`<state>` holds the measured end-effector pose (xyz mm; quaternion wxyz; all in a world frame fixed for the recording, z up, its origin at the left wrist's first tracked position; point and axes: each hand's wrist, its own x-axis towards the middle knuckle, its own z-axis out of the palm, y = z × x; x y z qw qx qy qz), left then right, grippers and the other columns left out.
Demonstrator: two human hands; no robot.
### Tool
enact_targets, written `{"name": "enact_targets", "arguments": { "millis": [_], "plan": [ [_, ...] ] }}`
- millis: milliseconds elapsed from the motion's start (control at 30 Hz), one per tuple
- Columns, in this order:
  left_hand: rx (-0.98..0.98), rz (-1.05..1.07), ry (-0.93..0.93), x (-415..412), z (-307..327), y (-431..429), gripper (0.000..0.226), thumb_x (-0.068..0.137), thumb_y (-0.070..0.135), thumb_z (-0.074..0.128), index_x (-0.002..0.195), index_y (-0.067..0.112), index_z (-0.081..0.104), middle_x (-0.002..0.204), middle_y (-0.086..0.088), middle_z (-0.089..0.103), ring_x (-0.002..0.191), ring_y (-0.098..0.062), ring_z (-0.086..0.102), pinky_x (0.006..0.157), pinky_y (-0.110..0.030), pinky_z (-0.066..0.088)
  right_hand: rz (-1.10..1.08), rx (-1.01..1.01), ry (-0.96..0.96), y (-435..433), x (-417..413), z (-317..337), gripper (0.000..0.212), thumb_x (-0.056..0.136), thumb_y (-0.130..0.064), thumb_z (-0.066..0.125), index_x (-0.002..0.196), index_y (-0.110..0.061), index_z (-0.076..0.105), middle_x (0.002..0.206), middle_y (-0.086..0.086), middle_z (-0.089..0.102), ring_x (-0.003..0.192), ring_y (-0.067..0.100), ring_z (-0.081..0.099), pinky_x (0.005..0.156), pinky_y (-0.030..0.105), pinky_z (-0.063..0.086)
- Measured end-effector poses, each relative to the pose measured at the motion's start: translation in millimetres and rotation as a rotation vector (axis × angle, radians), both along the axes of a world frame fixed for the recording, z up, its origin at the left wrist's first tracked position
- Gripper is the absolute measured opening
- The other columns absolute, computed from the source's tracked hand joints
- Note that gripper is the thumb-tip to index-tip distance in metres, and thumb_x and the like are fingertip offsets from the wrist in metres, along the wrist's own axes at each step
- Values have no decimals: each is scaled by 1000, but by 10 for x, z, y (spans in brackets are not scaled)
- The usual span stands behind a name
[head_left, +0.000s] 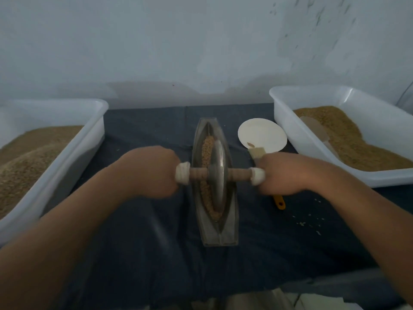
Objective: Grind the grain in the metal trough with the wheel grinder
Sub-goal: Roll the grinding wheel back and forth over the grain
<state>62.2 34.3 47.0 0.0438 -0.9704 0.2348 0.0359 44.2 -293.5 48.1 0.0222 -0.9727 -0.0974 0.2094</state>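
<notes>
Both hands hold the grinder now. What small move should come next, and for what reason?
Probably roll the wheel away along the metal trough. The left hand and right hand grip the ends of its handle, the wheel stands about mid-trough, and grain lies beyond it toward the far end.

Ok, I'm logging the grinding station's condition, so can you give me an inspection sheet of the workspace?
Surface: dark blue cloth, with loose grains scattered right of the trough.
Job's things: boat-shaped metal trough holding brown grain; metal disc wheel grinder with wooden axle stands in it.
Clutter: round white plate; yellow-handled brush partly under the right hand; left white plastic tub and right white plastic tub, both holding grain.
Hands: left hand and right hand each grip an axle end.
Cables: nothing seen.
Surroundings: pale stained wall behind.
</notes>
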Motion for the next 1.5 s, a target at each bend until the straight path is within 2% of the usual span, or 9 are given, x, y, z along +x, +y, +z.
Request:
{"name": "enact_targets", "arguments": {
  "millis": [233,333,567,767,867,1100,1200,1333,1500],
  "plan": [
    [-72,274,-221,613,45,-283,37,80,56,60,70,21,58,73,4,60,66,-23,60,65,-34,50,-105,-126,-565,280,707,31,22,79,-46,61,67,-28,64,66,-5,63,61,16,61,60,35,54],
    [-95,288,-237,588,2,-307,36,81,55,62,72,21,58,74,5,60,67,-24,59,65,-33,48,-62,-133,-526,284,771,52,20,81,-46,62,70,-29,63,68,-4,65,61,18,62,63,37,58],
    [-111,40,-126,-138,-156,80,27,65,53,52,60,26,54,52,11,53,48,-4,50,45,-21,31,24,-44,-77,34,-30,44,25,68,-51,58,68,-28,67,62,-7,67,52,3,60,47,25,40],
    [-81,231,-193,472,10,-231,26,80,47,60,69,23,57,72,5,62,65,-20,60,62,-32,51,-70,-122,-625,244,630,-46,30,87,-48,59,64,-29,61,62,-8,60,57,13,57,53,31,43],
    [-103,264,-185,593,49,-289,26,82,46,62,73,22,60,76,2,64,68,-24,62,68,-37,56,-74,-156,-629,288,831,-22,33,89,-55,55,67,-31,61,63,-7,61,57,15,59,57,34,52],
    [-64,71,93,-157,-27,6,20,71,42,58,65,23,60,60,7,61,54,-8,59,47,-25,40,44,-72,32,43,72,95,19,74,-45,63,69,-27,67,53,-14,62,42,0,55,47,24,40],
    [-60,94,50,-120,-61,-16,24,71,45,55,64,23,60,60,6,60,54,-9,58,47,-25,37,45,-73,-166,64,138,30,23,78,-50,64,69,-30,68,60,-11,66,51,4,62,49,26,41],
    [-117,256,-115,314,41,-227,25,79,47,61,73,23,62,74,5,64,67,-21,63,65,-35,56,-46,-113,-596,234,611,-51,39,89,-55,54,65,-26,62,64,-6,62,61,15,60,63,38,56],
    [-99,215,-124,319,128,-275,21,78,42,61,72,22,58,73,4,62,69,-22,64,70,-37,60,-74,-99,-562,215,610,-94,31,86,-48,58,65,-27,64,65,-6,63,64,16,62,58,32,44]
  ]
}}
